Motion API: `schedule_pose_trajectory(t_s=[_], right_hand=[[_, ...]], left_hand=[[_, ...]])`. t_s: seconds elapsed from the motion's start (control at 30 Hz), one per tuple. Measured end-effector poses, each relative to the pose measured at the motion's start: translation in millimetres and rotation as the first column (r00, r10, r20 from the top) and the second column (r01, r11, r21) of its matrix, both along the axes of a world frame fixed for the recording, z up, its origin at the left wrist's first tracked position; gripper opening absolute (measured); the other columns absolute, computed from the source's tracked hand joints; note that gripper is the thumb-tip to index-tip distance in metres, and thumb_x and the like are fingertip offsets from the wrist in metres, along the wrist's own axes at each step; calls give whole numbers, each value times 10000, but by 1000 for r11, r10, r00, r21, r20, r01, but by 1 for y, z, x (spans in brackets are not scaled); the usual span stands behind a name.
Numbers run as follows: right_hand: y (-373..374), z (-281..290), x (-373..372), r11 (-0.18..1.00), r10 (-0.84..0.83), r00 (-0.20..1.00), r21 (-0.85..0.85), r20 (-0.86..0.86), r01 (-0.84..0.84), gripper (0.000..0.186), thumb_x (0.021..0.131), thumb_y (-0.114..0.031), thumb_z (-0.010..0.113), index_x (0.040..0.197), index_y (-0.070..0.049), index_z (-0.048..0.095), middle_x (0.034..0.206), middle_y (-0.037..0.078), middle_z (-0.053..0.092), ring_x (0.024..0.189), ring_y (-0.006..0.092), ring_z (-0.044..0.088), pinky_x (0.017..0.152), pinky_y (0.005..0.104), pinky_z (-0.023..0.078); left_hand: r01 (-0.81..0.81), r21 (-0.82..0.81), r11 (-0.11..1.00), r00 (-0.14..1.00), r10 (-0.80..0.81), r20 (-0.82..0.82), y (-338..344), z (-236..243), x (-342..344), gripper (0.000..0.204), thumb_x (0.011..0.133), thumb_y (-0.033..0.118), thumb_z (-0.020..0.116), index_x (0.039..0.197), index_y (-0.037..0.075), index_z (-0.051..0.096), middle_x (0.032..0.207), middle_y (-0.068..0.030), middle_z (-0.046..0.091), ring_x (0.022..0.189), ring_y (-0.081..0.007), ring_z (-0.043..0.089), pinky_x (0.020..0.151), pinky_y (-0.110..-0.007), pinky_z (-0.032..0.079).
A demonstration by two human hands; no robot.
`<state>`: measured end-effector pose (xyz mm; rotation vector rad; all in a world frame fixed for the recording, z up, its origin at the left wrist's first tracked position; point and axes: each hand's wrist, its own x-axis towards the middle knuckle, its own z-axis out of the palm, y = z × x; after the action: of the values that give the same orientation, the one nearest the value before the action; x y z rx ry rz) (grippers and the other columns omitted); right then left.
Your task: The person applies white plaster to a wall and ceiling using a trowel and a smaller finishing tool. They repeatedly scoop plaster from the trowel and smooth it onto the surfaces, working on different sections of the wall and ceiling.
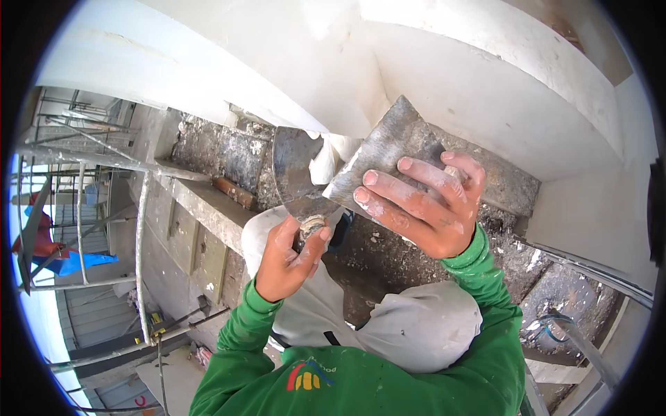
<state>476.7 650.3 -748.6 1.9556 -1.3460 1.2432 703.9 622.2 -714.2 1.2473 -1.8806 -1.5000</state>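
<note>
My left hand (286, 258) is closed round the worn handle of a trowel (293, 161), whose dark rounded blade points away from me. White wet plaster (325, 163) clings to the blade's right side. My right hand (433, 204) grips a flat, grey rectangular metal scraper blade (397, 142), fingers spread over its upper face and thumb hidden below. The scraper is tilted, and its lower left edge meets the plaster beside the trowel. Both hands are smeared with white.
Pale plastered walls (485, 90) stand ahead and to the right. Debris-strewn ground (374, 267) lies beneath my knees. At left are a concrete ledge (211, 208), a brick piece (234, 192) and scaffold poles (141, 243). A metal rail (590, 267) and a blue-green loop (551, 326) are at right.
</note>
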Motion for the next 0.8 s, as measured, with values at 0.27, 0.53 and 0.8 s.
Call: schedule_pose_trajectory(t_s=[0.27,0.53,0.8], right_hand=[[-13,-4,6,959,188,981,224,-49,-172,290,717,-189,593,997,-215,663,1077,-107,608,953,110,550,870,349,421],[-43,-147,-28,779,-132,143,192,981,-597,192,852,-82,578,1031,-30,628,1023,74,643,895,187,616,802,338,473],[-115,-319,-43,719,-453,-575,-102,681,-687,202,827,-138,610,1005,-47,575,939,64,643,857,206,643,758,379,524]], left_hand=[[-24,-224,974,998,37,54,0,-1,0,132,882,35,557,997,-1,504,599,-18,506,458,-73,446,400,-221,324],[-392,-197,899,869,291,-400,3,8,62,277,932,124,461,1167,23,355,820,-123,453,470,-113,450,298,-195,358],[-336,-7,942,914,324,-245,8,-68,107,295,908,78,489,1169,-4,378,849,-147,505,515,-148,488,344,-242,406]])
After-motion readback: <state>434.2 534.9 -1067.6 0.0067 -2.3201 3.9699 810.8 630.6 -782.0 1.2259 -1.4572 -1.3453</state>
